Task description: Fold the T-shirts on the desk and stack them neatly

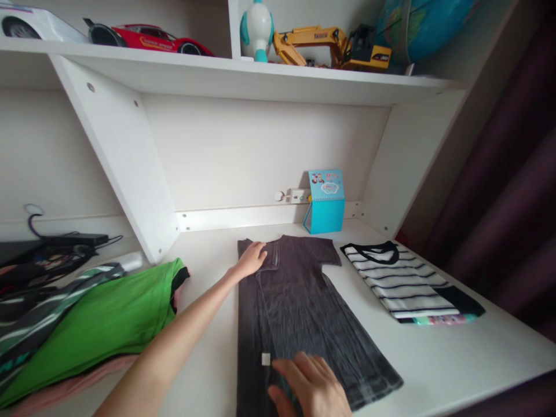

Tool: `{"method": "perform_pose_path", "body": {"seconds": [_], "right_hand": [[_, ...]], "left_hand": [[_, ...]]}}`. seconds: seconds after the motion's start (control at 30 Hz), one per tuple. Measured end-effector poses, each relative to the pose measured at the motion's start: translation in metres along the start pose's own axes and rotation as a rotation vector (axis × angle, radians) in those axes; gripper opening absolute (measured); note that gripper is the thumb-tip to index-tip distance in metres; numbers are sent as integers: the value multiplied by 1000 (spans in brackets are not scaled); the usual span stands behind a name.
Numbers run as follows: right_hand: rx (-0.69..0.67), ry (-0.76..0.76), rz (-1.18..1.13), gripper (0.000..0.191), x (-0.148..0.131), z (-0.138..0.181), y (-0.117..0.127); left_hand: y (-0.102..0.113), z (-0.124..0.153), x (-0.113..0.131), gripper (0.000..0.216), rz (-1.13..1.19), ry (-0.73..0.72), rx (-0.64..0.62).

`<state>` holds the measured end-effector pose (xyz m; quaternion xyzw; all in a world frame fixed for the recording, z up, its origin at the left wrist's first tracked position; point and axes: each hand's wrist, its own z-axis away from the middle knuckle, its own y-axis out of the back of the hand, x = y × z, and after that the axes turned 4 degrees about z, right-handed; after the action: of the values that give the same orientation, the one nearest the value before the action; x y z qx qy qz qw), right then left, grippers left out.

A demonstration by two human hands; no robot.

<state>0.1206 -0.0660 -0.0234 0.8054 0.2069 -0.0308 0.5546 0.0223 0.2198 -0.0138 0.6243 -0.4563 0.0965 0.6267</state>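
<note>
Green pile: bright green, short cloth garment (pixel 130 313) over other clothes at left on the white, flat desk (pixel 208 359).
Left hand: your left hand (pixel 252 259) rests palm down on the turned-in sleeve, fingers loose, gripping nothing.
Dark shirt: dark grey, faded cloth T-shirt (pixel 299 289) lies mid-desk before you, left side folded inward.
Shirt axis: long, running away from you; shoulders at the back, hem towards you, loose sleeve pointing right.
Shirt handling: likely light, limp, unbreakable, prone to creasing; best held at shoulder and hem.
Right hand: your right hand (pixel 315 385) is over the lower shirt, thumb and fingers apart; contact unclear.
Striped shirt: white-and-black striped, folded cloth top (pixel 403 278) at right.
</note>
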Motion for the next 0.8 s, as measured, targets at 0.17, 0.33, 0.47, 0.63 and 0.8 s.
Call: {"method": "perform_pose_path", "body": {"seconds": [0.17, 0.33, 0.47, 0.63, 0.8], "right_hand": [[179, 304, 144, 51, -11, -3, -40], [-211, 318, -146, 27, 21, -22, 20], [-238, -276, 36, 31, 105, -99, 77], [-183, -639, 206, 33, 193, -159, 55], [-226, -774, 222, 35, 225, -163, 31]], "left_hand": [[-12, 26, -6, 49, -444, 4, -190], [-16, 25, -9, 53, -474, -1, -156], [-16, 25, -10, 53, -475, 4, -148], [-16, 27, -12, 53, -474, -8, -150], [-16, 27, -15, 54, -465, -30, -141]]}}
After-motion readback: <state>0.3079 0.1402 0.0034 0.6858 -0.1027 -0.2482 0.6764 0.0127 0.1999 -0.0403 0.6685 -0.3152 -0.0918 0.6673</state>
